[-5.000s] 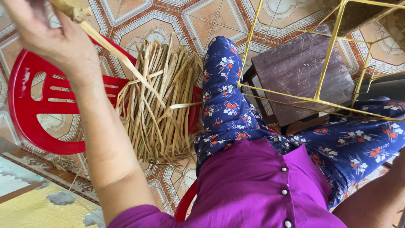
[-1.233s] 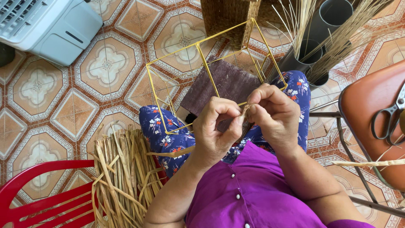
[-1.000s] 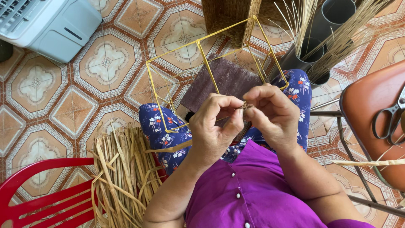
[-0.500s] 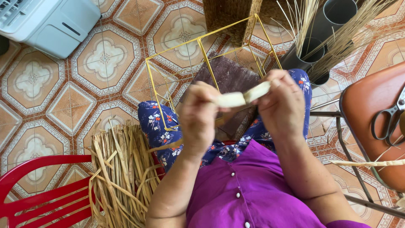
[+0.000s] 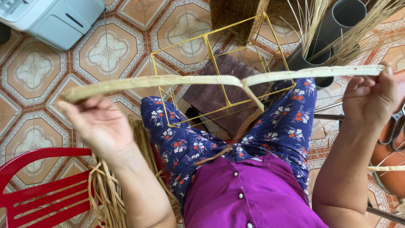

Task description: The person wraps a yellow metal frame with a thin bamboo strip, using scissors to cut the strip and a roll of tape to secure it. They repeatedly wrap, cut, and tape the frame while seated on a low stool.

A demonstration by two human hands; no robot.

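A long pale straw strip (image 5: 236, 79) is stretched wide across the view, just above the yellow wire frame (image 5: 219, 71) that stands on the floor tiles in front of the person's knees. The left hand (image 5: 99, 126), well to the left of the frame, has its fingers bent loosely around one end of the strip, thumb underneath (the hand is blurred, so how firmly it grips cannot be told). The right hand (image 5: 371, 99), off to the right of the frame, is curled closed over the other end, fingertips pressing the strip against the palm. Near the middle, above the frame, two lengths of strip meet, and a short tail hangs down toward the lap.

Inside the frame sits a dark brown block (image 5: 219, 90). Behind the frame, grey tubes (image 5: 337, 25) hold thin straw stalks. To the left of the frame and nearer the person, a bundle of straw (image 5: 112, 190) rests on a red plastic chair (image 5: 38, 185). Scissors (image 5: 394, 126) lie on a brown seat at the far right.
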